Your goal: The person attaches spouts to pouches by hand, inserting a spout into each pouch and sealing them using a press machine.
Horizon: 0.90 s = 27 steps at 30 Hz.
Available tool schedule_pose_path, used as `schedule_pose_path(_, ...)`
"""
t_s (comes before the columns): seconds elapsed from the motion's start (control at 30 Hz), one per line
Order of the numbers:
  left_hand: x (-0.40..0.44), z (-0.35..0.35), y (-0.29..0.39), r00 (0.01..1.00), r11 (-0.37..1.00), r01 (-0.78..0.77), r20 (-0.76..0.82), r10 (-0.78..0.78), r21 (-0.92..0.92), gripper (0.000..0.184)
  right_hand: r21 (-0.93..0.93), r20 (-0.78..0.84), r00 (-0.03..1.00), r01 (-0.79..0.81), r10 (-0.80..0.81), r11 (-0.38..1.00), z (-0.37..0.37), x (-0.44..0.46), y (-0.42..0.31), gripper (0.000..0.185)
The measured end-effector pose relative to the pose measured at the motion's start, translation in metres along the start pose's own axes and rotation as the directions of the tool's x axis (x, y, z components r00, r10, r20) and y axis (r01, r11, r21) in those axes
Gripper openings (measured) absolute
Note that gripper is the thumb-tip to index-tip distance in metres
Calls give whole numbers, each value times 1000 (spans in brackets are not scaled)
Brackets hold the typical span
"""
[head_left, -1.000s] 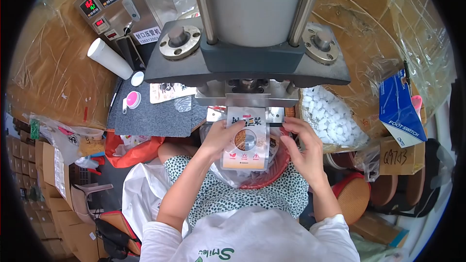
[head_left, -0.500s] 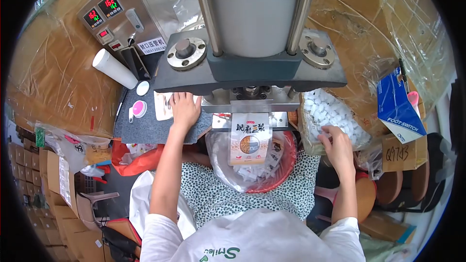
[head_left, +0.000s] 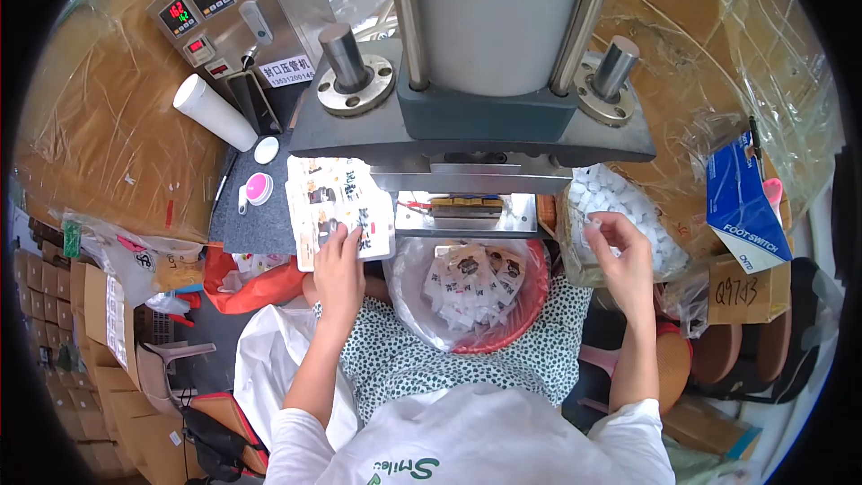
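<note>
My left hand [head_left: 339,269] is closed at the front of a stack of printed pouches [head_left: 328,189], its fingertips pressed together on a pouch at the near edge. Over a bin of small white plastic pieces [head_left: 620,202], my right hand [head_left: 627,256] holds thumb and forefinger in a pinch, with one small white piece [head_left: 593,225] at the tips. Between the hands stands a press [head_left: 476,148] whose jaws are apart, above a metal bed [head_left: 516,213]. Below it, a plastic-lined red basket [head_left: 536,305] on my lap holds several printed pouches [head_left: 473,278].
A control box [head_left: 224,45] with lit red and green displays stands back left. Near it are a white cylinder [head_left: 215,114] and a pink-topped jar [head_left: 259,189]. To the right are a blue FOOT SWITCH box [head_left: 745,202] and a small carton [head_left: 750,295].
The pouch that hung at the press is gone from there, and the press rods stand higher. My left hand has drawn nearer over the pouch stack. My right hand has lifted slightly, pinching.
</note>
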State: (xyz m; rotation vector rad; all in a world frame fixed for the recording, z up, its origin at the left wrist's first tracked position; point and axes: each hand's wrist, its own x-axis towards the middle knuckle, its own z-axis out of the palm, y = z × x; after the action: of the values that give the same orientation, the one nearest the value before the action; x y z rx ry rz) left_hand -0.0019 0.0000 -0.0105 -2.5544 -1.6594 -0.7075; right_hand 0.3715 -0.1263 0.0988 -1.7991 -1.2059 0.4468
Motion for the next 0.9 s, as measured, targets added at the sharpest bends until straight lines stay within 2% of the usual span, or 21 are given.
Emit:
schedule_pose_path(0.03, -1, -10, 1, 999, 994, 45, 17, -43, -101, 38, 106, 69, 998, -7, 0, 994, 4, -3, -4, 19)
schedule_pose_path(0.07, 0, -17, 8, 994, 992, 47, -96, -58, -113, 20, 210, 138, 990, -21, -8, 977, 11, -8, -11, 19)
schedule_pose_path(0.1, 3, -22, 16, 982, 978, 65, -161, -97, -196, 14, 311, 205, 978, -41, -25, 950, 18, -11, -20, 19)
schedule_pose_path(0.2, 6, -27, 19, 964, 978, 47, -248, -99, -205, 7, 447, 390, 919, -133, -60, 884, 41, -17, -36, 22)
schedule_pose_path(0.3, 13, -18, 13, 955, 983, 68, -274, -114, -173, 9, 408, 459, 877, -68, -141, 910, 64, -20, -49, 22)
schedule_pose_path(0.33, 15, -13, 12, 952, 985, 65, -287, -110, -161, 11, 370, 446, 868, 45, -219, 928, 71, -21, -49, 22)
schedule_pose_path(0.47, 17, 1, 5, 945, 979, 94, -294, -145, -183, 30, 321, 431, 850, 169, -303, 932, 75, -24, -52, 21)
schedule_pose_path(0.5, 19, 2, 3, 944, 974, 94, -292, -152, -204, 34, 337, 421, 872, 106, -250, 936, 74, -22, -48, 21)
schedule_pose_path(0.53, 16, -2, 1, 960, 972, 77, -248, -132, -222, 46, 351, 413, 890, 39, -192, 936, 71, -22, -43, 22)
schedule_pose_path(0.57, 12, -7, -1, 978, 975, 25, -195, -69, -223, 49, 363, 409, 903, -30, -130, 931, 69, -23, -37, 22)
schedule_pose_path(0.6, 10, -14, -2, 990, 974, -26, -143, -7, -226, 52, 451, 419, 906, -147, -63, 880, 69, -22, -27, 23)
schedule_pose_path(0.63, 8, -20, -1, 994, 970, -76, -90, 56, -233, 55, 480, 429, 902, -172, -59, 860, 70, -21, -22, 23)
schedule_pose_path(0.7, 3, -28, 6, 999, 979, -24, -50, 14, -200, 43, 538, 449, 892, -223, -53, 813, 71, -20, -17, 24)
schedule_pose_path(0.77, 0, -36, 8, 1000, 988, -12, -25, 8, -154, 39, 502, 473, 877, -186, -88, 844, 77, -22, -23, 24)
schedule_pose_path(0.8, 1, -41, 16, 996, 986, -11, -90, -4, -168, 37, 485, 482, 870, -166, -104, 858, 81, -23, -28, 24)
schedule_pose_path(0.9, -1, -64, 38, 990, 986, 16, -133, -38, -166, 40, 461, 419, 870, 44, -262, 886, 89, -27, -49, 24)
